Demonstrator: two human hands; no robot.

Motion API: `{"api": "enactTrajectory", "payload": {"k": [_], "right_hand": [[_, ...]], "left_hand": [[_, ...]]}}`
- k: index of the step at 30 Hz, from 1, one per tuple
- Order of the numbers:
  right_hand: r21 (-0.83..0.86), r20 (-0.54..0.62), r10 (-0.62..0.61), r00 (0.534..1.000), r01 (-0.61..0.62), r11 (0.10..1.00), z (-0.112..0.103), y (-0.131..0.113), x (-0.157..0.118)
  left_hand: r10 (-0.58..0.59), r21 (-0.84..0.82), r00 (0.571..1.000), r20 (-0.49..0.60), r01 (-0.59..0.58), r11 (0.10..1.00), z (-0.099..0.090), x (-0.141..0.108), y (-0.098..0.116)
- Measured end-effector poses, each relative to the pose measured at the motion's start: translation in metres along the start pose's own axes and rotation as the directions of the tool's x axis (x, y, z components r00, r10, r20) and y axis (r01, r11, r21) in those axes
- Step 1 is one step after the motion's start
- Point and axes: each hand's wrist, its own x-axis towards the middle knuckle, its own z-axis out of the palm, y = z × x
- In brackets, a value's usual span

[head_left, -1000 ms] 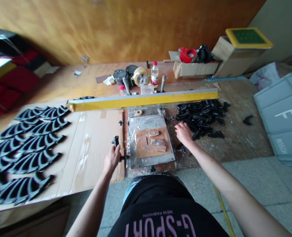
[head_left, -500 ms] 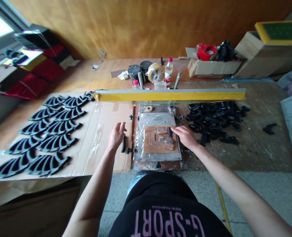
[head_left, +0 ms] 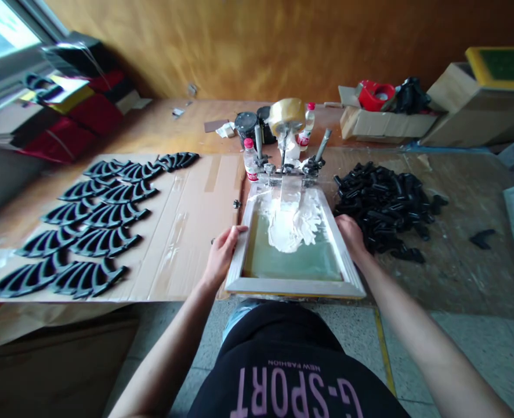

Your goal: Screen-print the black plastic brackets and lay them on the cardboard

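A screen-printing frame lies lowered in front of me, a pale metal border around green mesh. Thick white ink is smeared over the mesh's far half. My left hand is closed at the frame's left side, its thumb on the edge. On the opposite side, my right hand has its fingers curled against the border, their tips hidden. A hinge clamp stands at the far end. The plate under the screen is covered.
Black fan-shaped clusters of curved parts lie in rows on cardboard to the left. A heap of loose black parts is at right, with one single part farther out. Bottles, a tape roll and cartons stand behind.
The screen frame has come down from its raised position over the plate. My left hand moved right to its edge; my right hand left the small black part on the plate, now hidden.
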Motion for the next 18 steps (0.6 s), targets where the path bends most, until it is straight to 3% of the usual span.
{"api": "enactTrajectory", "payload": {"k": [2,4,6,8,11,13,16,18], "right_hand": [[-0.012,-0.119,0.040,0.992,-0.041,0.999,-0.009,-0.003,0.022],[-0.033,-0.175,-0.026,0.984,0.021,0.999,-0.009,-0.022,0.047],[-0.050,-0.103,-0.153,0.983,0.148,0.988,-0.001,-0.048,0.066],[-0.033,0.052,-0.207,0.977,0.209,0.977,0.010,-0.070,0.073],[-0.003,0.219,-0.213,0.952,0.219,0.976,0.022,-0.084,0.054],[0.023,0.262,-0.311,0.914,0.316,0.949,0.021,-0.081,0.030],[0.135,0.317,-0.539,0.780,0.526,0.840,0.008,-0.072,0.004],[0.192,0.339,-0.602,0.723,0.573,0.797,0.001,-0.070,0.000]], "left_hand": [[-0.090,0.007,0.996,0.025,0.090,0.996,0.002,-0.001,-0.036],[-0.119,0.060,0.993,0.023,0.117,0.991,0.007,0.004,-0.065],[-0.120,0.147,0.993,0.012,0.117,0.982,0.010,0.011,-0.084],[-0.117,0.216,0.993,0.015,0.111,0.970,0.010,0.016,-0.094],[-0.125,0.269,0.992,0.030,0.112,0.957,0.007,0.018,-0.098],[-0.129,0.279,0.991,0.030,0.116,0.953,0.005,0.017,-0.098],[-0.134,0.281,0.991,0.023,0.122,0.952,0.006,0.016,-0.098],[-0.136,0.278,0.990,0.023,0.125,0.953,0.006,0.016,-0.097]]}}
